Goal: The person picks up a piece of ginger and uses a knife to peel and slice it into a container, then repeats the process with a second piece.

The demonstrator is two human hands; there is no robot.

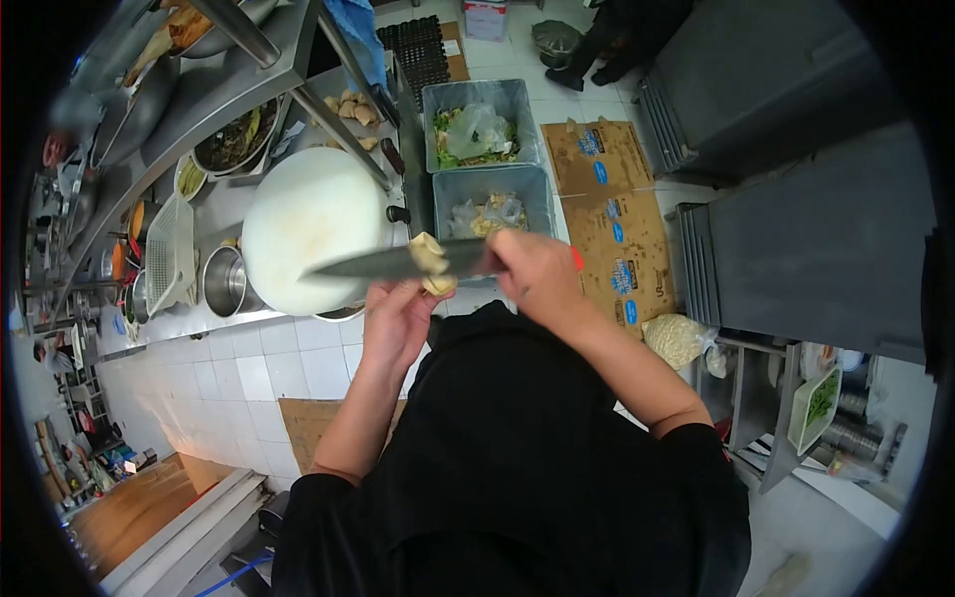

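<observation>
My right hand (537,277) is wrapped round the handle of a large kitchen knife (373,265), whose broad blade points left in front of my body. In my left hand (394,323) I grip a knobby, pale yellow piece of ginger (430,255) between thumb and fingers. The blade lies against the ginger, slightly blurred. Beyond the knife tip, a round white cutting board (313,214) rests on the steel counter. More ginger (354,107) lies at the counter's far end. Two black-handled knives (398,214) stick out at the counter's right edge.
Two grey bins (484,171) holding scraps and plastic bags stand right of the counter. A steel pot (229,282) and white basket (169,254) are left of the board. A steel shelf (214,95) overhangs. Flattened cardboard (607,224) covers the floor; a person's legs (622,40) are beyond.
</observation>
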